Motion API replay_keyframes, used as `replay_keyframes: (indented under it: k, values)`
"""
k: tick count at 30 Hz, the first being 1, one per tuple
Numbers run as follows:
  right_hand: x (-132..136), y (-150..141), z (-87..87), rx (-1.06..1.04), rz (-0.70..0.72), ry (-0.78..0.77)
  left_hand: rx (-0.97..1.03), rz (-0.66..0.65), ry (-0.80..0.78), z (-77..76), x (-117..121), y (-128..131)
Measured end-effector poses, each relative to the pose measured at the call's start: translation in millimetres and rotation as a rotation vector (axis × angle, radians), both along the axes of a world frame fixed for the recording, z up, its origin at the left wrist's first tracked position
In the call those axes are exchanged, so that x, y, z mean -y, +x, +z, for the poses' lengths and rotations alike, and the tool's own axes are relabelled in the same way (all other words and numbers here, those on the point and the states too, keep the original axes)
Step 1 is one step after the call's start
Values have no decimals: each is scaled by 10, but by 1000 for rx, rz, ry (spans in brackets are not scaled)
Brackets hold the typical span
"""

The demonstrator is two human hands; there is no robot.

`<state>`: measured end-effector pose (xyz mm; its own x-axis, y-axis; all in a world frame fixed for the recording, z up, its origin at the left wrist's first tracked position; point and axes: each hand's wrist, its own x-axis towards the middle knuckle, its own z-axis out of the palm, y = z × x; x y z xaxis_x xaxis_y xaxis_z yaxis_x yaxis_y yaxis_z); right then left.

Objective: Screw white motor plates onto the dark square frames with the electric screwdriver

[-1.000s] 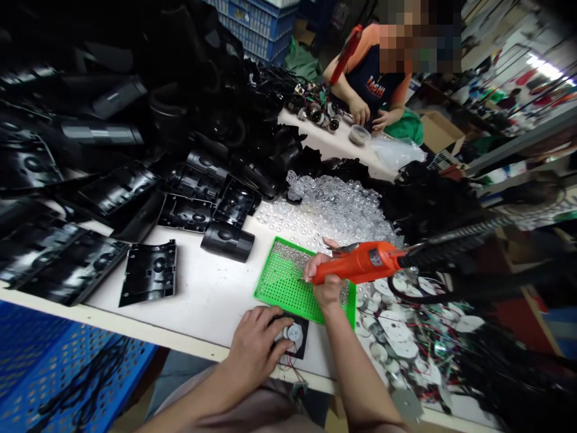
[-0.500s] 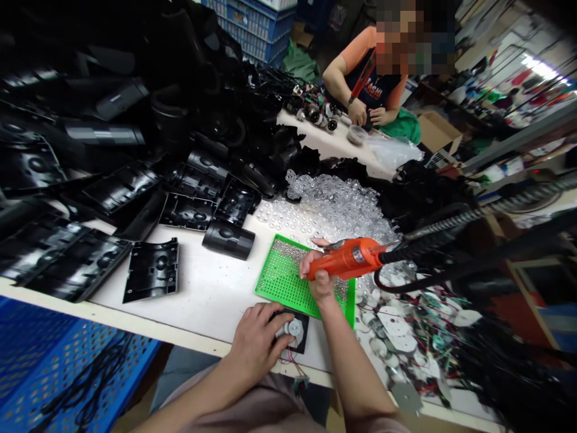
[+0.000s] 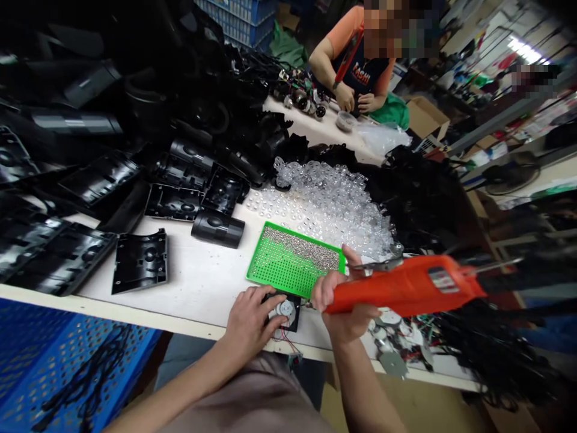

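Note:
My left hand (image 3: 249,316) is closed round a small pale motor (image 3: 285,308) at the table's front edge, thumb and fingers on its sides. Beneath the motor lies a flat black part (image 3: 295,320), and thin red wires (image 3: 288,340) run from it over the edge. In my right hand (image 3: 343,313) is an orange electric screwdriver (image 3: 401,286), lying nearly level with its tip pointing left, close to the motor; whether they touch I cannot tell. Just behind both hands is a green perforated tray (image 3: 270,273) with small metal screws (image 3: 311,249).
Black plastic housings (image 3: 140,258) crowd the left. Clear plastic pieces (image 3: 333,198) are heaped behind the tray. White parts with wires (image 3: 399,337) lie at right, below the screwdriver's cable. A blue crate (image 3: 103,367) stands front left. Across the table a co-worker (image 3: 356,66) works.
My right hand has brought the electric screwdriver from above the tray toward me and right, turning its tip toward the motor. My left hand stays on the motor. The view has shifted slightly.

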<state>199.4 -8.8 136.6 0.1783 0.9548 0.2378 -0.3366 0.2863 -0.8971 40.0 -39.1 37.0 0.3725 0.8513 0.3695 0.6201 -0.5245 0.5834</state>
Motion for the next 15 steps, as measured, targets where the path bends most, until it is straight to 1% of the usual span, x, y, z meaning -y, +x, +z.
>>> replay_keyframes:
  k: [2, 4, 8, 12, 15]
  values:
    - [99, -19, -123, -9, -37, -13, -13, -9, -1, 1, 2, 0]
    - [141, -43, -203, 3, -70, -20, -22, -16, -6, 1, 9, -1]
    - [140, -76, -254, 11, -91, -29, -29, -17, -24, -3, 22, 5]
    - [139, -82, -305, -11, -70, -12, -29, -15, -22, -12, 28, 13]
    - [168, -75, -352, 28, -38, 6, -35, -9, -32, -12, 33, 14]
